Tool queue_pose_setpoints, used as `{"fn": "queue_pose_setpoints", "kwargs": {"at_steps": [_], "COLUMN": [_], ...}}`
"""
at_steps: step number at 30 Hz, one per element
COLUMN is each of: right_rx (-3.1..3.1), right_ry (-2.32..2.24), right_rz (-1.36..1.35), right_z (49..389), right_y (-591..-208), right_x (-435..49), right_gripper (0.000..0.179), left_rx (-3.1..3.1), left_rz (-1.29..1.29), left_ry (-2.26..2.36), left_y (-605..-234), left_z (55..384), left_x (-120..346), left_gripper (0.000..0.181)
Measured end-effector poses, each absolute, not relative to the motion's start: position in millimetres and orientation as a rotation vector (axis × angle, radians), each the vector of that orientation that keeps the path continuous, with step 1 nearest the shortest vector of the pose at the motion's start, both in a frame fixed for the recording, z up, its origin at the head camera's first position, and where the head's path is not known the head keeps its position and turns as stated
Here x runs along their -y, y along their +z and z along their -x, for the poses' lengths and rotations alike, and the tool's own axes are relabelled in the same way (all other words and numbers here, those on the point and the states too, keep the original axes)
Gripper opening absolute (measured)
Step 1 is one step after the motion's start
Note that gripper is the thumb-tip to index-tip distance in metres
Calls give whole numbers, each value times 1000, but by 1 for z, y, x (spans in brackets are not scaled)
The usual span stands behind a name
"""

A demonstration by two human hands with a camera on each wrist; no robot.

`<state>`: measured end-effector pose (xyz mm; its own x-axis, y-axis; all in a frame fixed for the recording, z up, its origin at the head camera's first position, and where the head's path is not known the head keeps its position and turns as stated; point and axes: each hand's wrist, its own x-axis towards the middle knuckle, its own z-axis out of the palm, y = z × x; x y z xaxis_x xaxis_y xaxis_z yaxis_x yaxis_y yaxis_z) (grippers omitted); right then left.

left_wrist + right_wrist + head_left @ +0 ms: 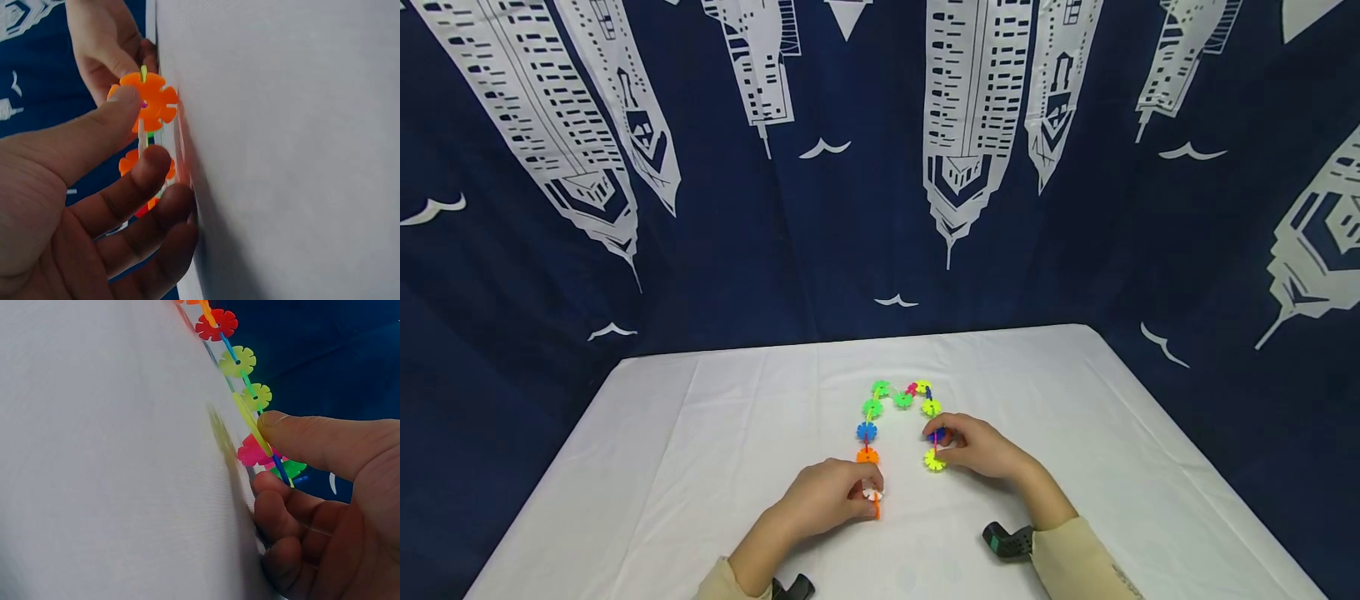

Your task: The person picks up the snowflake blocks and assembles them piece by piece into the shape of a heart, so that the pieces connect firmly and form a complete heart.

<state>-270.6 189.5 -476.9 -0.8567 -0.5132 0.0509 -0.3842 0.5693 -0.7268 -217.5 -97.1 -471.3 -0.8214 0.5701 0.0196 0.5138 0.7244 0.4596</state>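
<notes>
A chain of flower-shaped plastic building discs [872, 408] forms an arch on the table, its two ends towards me. At the near left end my left hand [831, 498] pinches the chain by a white disc [872, 494] and an orange disc [164, 97]; the thumb lies against the orange one. On the other side my right hand [981, 450] holds the near right end, thumb and fingers about a yellow disc [934, 461] and a blue disc [937, 435]. In the right wrist view that yellow disc [247, 415] stands edge-on under the thumb.
A white cloth [700, 467] covers the table. Behind it hangs a dark blue curtain [850, 225] printed with white buildings and birds. Black wrist devices [1007, 542] sit at both sleeves.
</notes>
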Motion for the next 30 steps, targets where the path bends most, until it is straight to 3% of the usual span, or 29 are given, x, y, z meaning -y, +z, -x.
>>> {"fn": "queue_pose_setpoints", "kwargs": {"at_steps": [10,23,30], "right_rx": [-2595,-2566,-2530], "right_ry": [-1192,-1205,-1238], "right_rz": [745,737,719], "right_z": [270,271,269], "right_y": [-479,-478,-480], "right_x": [-190,-188,-187], "right_gripper": [24,15,16], "left_rx": [-2964,-3009,-2928], "left_rz": [-982,-1264,-1227], "left_ry": [474,464,575], "left_y": [-471,-474,-479], "left_z": [225,239,243], "left_x": [69,51,49], "left_gripper": [30,20,14]}}
